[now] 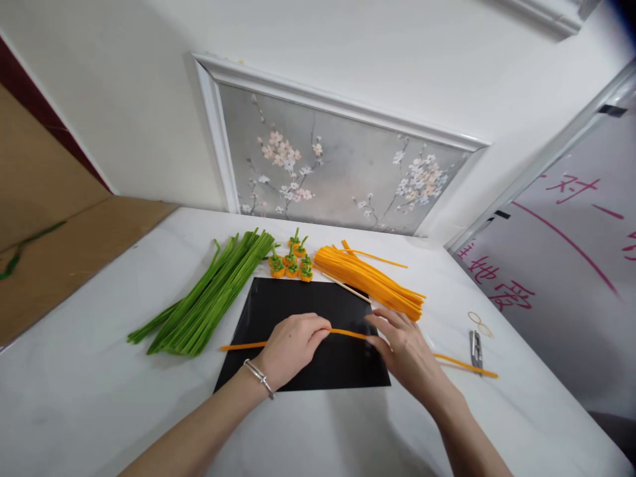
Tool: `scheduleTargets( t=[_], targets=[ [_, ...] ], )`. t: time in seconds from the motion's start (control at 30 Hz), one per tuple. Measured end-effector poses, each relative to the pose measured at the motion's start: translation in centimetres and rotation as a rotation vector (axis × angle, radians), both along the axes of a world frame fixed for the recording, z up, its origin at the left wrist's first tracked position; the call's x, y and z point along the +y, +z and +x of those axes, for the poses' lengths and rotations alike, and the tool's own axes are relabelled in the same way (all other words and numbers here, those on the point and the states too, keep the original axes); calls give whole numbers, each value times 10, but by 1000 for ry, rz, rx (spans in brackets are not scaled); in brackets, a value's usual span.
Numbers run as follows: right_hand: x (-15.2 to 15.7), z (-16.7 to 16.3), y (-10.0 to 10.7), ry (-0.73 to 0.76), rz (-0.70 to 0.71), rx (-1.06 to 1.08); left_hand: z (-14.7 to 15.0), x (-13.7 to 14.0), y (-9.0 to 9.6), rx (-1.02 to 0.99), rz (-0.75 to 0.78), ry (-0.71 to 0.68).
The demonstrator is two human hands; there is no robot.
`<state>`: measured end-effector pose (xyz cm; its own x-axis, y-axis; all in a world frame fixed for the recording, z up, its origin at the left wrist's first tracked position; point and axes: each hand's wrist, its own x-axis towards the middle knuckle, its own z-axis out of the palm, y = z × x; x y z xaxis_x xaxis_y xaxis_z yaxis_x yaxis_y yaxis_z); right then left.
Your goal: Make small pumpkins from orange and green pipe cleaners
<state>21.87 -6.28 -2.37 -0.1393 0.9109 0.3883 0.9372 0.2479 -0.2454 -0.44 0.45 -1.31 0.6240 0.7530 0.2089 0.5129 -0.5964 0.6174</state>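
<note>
A single orange pipe cleaner (348, 333) stretches sideways across a black mat (318, 371). My left hand (294, 344) pinches it near its middle between thumb and forefinger; one end sticks out to the left past the mat. Over the mat's right edge, my right hand (410, 348) has its thumb and fingers apart, the thumb at the pipe cleaner. The strip runs on behind this hand and comes out on its right. Whether the right fingers touch it elsewhere is hidden.
Green pipe cleaners (213, 295) lie bundled at left, orange pipe cleaners (370, 278) at back right. Between them stand several small orange pumpkins (291, 268) with green tops. A thin wooden stick (346, 287) touches the mat. Nail clippers (476, 348) and rubber bands (480, 323) lie right.
</note>
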Motion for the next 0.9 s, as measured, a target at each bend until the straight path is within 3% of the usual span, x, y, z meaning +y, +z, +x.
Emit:
scheduleTargets(
  t=[0.13, 0.23, 0.33, 0.53, 0.7, 0.9],
  targets=[
    [9, -40, 6, 224, -14, 238, 5, -5, 5, -182, -170, 5],
    [15, -54, 8, 227, -15, 458, 2, -4, 12, -380, -410, 54],
    [16, -52, 12, 213, 19, 548, -3, -2, 20, -551, -560, 98],
    [9, -47, 20, 180, 4, 578, -8, -3, 24, -794, -743, 63],
    [13, -47, 10, 195, -22, 547, -8, -6, 23, -920, -810, 25],
    [24, -38, 0, 69, -128, 278, -9, -4, 26, -941, -848, -13]
  ],
)
